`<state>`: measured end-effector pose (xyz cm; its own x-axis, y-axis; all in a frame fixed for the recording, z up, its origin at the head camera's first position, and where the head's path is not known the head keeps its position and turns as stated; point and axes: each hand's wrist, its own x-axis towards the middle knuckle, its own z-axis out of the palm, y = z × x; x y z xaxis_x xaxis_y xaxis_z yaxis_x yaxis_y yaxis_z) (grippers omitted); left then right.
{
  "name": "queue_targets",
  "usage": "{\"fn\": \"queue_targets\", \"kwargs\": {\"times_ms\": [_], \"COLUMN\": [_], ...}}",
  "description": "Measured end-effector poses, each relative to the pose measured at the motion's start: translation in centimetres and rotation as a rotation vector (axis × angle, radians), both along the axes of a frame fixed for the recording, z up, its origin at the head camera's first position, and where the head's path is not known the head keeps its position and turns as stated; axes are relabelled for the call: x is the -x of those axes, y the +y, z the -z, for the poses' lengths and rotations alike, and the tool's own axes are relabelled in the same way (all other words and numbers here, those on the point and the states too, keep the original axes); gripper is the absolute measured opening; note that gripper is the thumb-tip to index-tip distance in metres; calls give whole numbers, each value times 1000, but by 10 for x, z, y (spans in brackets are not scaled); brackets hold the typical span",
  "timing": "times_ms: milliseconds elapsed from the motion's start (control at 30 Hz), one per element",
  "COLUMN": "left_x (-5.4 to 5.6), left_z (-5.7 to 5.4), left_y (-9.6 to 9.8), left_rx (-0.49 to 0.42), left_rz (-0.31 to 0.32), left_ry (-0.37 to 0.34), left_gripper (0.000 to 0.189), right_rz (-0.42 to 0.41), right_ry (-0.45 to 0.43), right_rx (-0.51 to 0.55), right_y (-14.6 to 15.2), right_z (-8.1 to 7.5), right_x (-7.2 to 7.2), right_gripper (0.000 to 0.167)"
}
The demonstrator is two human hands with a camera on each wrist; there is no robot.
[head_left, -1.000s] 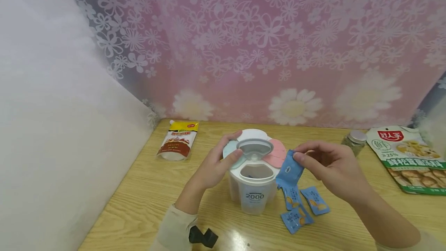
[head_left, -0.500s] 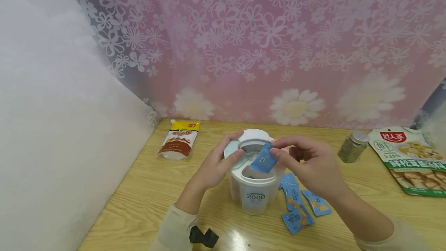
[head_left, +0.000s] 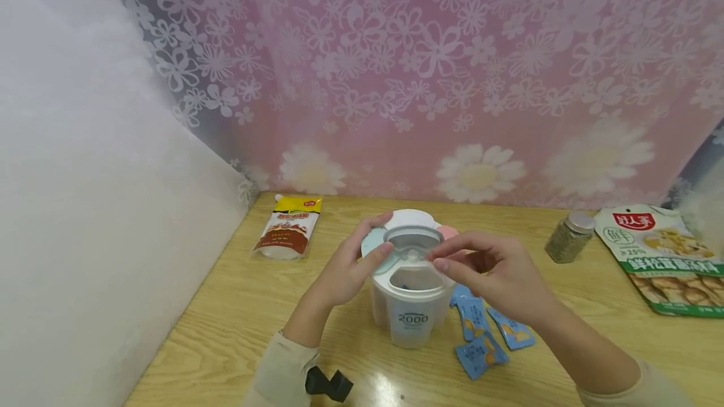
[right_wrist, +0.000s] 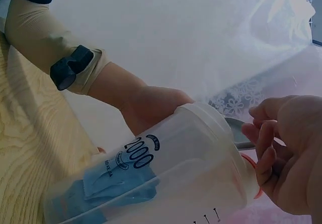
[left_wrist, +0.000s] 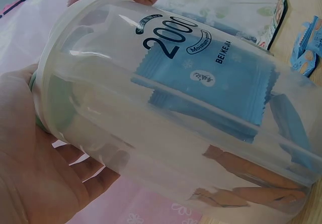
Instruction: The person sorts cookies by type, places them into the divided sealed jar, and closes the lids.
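A translucent divided storage container (head_left: 410, 328) marked 2000 stands on the table, its grey flap (head_left: 413, 238) raised over the front opening. My left hand (head_left: 342, 275) grips the container by its lid and left side, thumb on top. Over the right edge of the opening hovers my right hand (head_left: 503, 275), its fingers loosely bent with nothing between them. Inside the front compartment, the left wrist view shows blue snack packets (left_wrist: 206, 83); brown packets (left_wrist: 251, 168) lie in a neighbouring compartment. More blue snack packets (head_left: 481, 355) lie on the table right of the container.
A spouted pouch (head_left: 288, 228) lies at the back left. Toward the right are a glass jar (head_left: 570, 237) with a metal lid and a large green-and-white food bag (head_left: 664, 259). A floral curtain (head_left: 424, 80) hangs behind the wooden table (head_left: 237, 338).
My right hand carried a blue packet leftward to the opening and let it go; the packet dropped into the front compartment. The left hand has stayed on the container.
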<state>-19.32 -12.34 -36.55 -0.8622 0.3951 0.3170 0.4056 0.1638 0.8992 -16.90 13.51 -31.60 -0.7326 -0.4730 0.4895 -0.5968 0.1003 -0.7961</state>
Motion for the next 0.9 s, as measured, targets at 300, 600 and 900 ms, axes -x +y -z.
{"fn": "queue_targets", "kwargs": {"times_ms": [300, 600, 900], "left_x": [0, 0, 1], "left_z": [3, 0, 2], "left_y": [1, -1, -1], "left_rx": [-10, -5, -6], "left_rz": [-2, 6, 9], "left_ry": [-1, -3, 3], "left_gripper": [51, 53, 53], "right_rz": [-90, -172, -163], "right_ry": [-239, -241, -187], "right_rx": [4, 43, 7], "right_y": [22, 44, 66], "right_z": [1, 7, 24], "right_x": [3, 2, 10], "right_gripper": [20, 30, 35]}}
